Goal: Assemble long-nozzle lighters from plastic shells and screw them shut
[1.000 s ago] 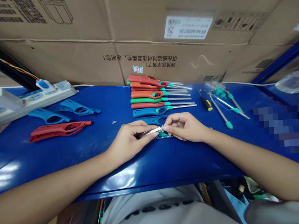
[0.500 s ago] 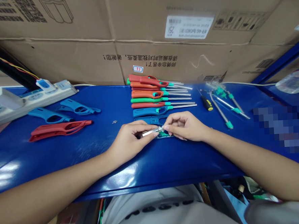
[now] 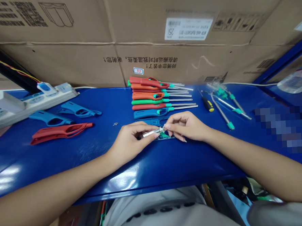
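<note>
My left hand (image 3: 132, 140) is closed around a small shiny lighter gas tank (image 3: 151, 132), a clear-silver tube lying slantwise between thumb and fingers. At the tube's right end, the thumb and forefinger of my right hand (image 3: 184, 126) are pinched together; whatever small part they grip is hidden. Beneath both hands lies a blue lighter half-shell (image 3: 155, 121), mostly covered, with green parts (image 3: 165, 135) showing below the fingers. Just beyond it, a finished-looking blue gas lighter (image 3: 151, 113) heads a row of red, orange and green lighters (image 3: 147, 96) with metal barrels.
Blue handle shells (image 3: 50, 118) and a red handle shell (image 3: 61, 132) lie left, near a white power strip (image 3: 35, 99). Tiny metal pins (image 3: 115, 124) rest mid-table. A screwdriver (image 3: 207, 104) and metal barrels with green ends (image 3: 222, 112) lie right. A cardboard box (image 3: 86, 59) stands behind.
The view has shifted slightly. Both hands stay at the tube, with the right fingertips moving only a little at its end.
</note>
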{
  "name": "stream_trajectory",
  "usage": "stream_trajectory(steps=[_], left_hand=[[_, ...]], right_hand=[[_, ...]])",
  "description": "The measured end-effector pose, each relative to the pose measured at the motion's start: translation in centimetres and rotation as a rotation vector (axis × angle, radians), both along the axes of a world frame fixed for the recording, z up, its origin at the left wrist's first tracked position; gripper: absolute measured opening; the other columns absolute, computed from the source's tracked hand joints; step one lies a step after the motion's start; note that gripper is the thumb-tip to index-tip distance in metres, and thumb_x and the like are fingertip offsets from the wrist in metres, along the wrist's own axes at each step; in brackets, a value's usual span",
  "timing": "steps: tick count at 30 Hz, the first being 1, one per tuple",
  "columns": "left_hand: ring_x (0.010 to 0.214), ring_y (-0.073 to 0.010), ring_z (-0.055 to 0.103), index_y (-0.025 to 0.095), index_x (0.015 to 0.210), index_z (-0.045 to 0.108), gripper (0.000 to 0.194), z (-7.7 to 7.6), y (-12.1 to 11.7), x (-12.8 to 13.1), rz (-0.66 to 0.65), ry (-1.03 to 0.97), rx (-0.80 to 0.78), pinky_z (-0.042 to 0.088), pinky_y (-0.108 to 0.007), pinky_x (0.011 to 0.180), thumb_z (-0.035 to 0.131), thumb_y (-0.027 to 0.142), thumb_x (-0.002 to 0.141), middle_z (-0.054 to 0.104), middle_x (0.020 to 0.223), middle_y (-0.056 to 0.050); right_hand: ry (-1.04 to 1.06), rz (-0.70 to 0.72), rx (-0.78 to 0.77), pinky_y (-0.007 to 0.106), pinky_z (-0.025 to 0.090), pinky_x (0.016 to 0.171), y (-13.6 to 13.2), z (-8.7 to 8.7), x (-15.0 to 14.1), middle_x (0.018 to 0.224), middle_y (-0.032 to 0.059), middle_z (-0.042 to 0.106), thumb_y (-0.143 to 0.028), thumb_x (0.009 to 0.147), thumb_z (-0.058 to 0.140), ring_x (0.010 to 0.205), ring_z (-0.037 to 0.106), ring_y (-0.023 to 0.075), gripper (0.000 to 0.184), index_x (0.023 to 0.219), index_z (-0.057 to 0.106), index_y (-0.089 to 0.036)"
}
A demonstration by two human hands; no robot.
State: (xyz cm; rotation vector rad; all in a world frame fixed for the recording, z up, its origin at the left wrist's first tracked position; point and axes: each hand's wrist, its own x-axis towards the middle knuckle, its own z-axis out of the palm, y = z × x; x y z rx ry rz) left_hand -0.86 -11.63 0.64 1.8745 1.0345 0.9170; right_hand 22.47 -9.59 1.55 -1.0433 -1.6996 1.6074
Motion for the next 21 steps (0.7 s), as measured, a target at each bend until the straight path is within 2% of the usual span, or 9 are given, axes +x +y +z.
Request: stream_trajectory(steps=[3, 12, 21], left_hand=[[0.077, -0.0171, 0.067, 0.018, 0.104, 0.081, 0.022, -0.13, 0.16, -0.14, 0.0, 0.0, -0.012, 0.047, -0.026, 0.064, 0.074, 0.032, 0.088, 0.077, 0.096, -0.008], [0.072, -0.0156, 0.066, 0.019, 0.103, 0.081, 0.02, 0.06, 0.07, -0.1, -0.001, 0.032, 0.005, 0.045, -0.026, 0.061, 0.075, 0.03, 0.087, 0.078, 0.094, -0.007], [0.068, -0.0136, 0.063, 0.019, 0.103, 0.081, 0.019, 0.02, 0.07, 0.0, -0.009, 0.022, 0.045, 0.044, -0.024, 0.059, 0.074, 0.028, 0.088, 0.077, 0.091, -0.006]], right_hand=[[-0.01, 0.002, 0.014, 0.017, 0.039, 0.037, 0.13, 0.08, -0.09, 0.061, -0.0017, 0.065, -0.055, 0.086, 0.069, 0.035, 0.048, 0.0035, 0.043, 0.074, 0.065, -0.014], [0.014, -0.015, 0.014, 0.018, 0.039, 0.035, 0.05, -0.29, -0.21, 0.068, -0.0011, 0.067, -0.052, 0.081, 0.076, 0.037, 0.049, 0.0034, 0.039, 0.08, 0.067, -0.014], [0.011, -0.021, 0.021, 0.017, 0.037, 0.035, -0.17, -0.32, -0.27, 0.063, -0.0031, 0.064, -0.048, 0.08, 0.078, 0.037, 0.048, 0.0033, 0.037, 0.079, 0.063, -0.014]])
